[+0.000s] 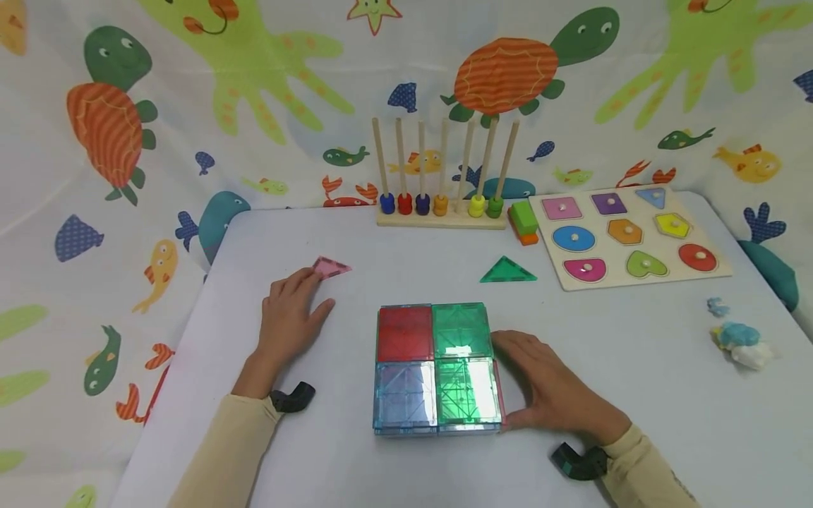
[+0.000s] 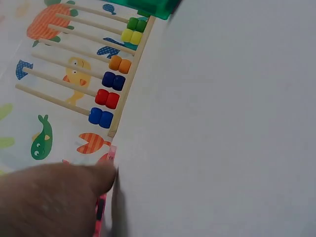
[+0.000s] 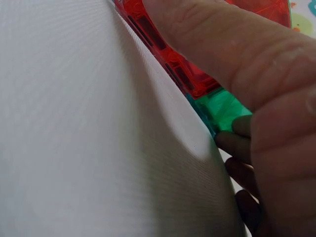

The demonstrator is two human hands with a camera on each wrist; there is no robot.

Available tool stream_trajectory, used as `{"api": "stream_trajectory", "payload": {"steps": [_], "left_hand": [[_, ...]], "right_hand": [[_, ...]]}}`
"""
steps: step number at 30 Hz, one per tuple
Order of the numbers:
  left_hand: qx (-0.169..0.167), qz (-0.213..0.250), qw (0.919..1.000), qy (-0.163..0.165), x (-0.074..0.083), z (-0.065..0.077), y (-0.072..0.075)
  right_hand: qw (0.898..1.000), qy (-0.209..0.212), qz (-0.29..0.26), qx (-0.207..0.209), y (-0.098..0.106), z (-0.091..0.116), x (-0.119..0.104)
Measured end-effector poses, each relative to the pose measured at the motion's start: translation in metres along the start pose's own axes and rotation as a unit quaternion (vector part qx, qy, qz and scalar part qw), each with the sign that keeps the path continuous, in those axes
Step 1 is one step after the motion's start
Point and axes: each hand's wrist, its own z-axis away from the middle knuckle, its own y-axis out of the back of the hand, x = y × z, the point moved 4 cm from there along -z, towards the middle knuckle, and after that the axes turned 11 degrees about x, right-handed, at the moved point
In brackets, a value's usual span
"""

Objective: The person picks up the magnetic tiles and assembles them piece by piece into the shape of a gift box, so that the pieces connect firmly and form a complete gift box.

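Note:
In the head view my left hand [image 1: 288, 317] reaches forward over the white table, its fingertips at a small pink triangular magnetic tile [image 1: 329, 267]. The thumb stands apart from the tile. In the left wrist view a fingertip overlaps the pink edge of this triangular tile [image 2: 111, 152]. A square box built of see-through magnetic tiles [image 1: 405, 333] shows red, blue and green squares on top. Along its right side lies my right hand [image 1: 549, 384], fingers at the far part and thumb at the near corner. The right wrist view shows that thumb against a red side tile [image 3: 197, 81].
A green triangular tile [image 1: 508, 271] lies behind the box. Farther back stand a peg rack with coloured beads [image 1: 441, 220], green and orange blocks [image 1: 524, 221] and a wooden shape puzzle [image 1: 635, 240]. Blue and white modelling dough [image 1: 743, 342] lies at the right.

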Motion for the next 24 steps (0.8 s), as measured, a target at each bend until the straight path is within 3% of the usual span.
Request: {"api": "stream_trajectory", "payload": {"steps": [4,9,17,21,24], "left_hand": [[0.044,-0.003,0.9990,0.014,0.003,-0.002,0.006],[0.082,-0.001,0.9966,0.008,0.008,0.000,0.009],[0.073,0.142,0.9845,0.072,0.012,-0.001,0.011],[0.071,0.192,0.9761,0.073,0.024,-0.003,0.016],[0.071,0.262,0.9609,0.053,0.048,-0.004,0.032]], "right_hand": [[1.000,-0.002,-0.003,-0.003,0.000,0.000,0.000],[1.000,-0.004,0.003,-0.005,0.001,0.001,0.002],[1.000,-0.016,0.007,-0.015,0.002,0.000,0.002],[1.000,-0.019,0.008,-0.017,0.002,0.000,0.002],[1.000,-0.017,0.007,-0.015,0.003,0.000,0.002]]}}
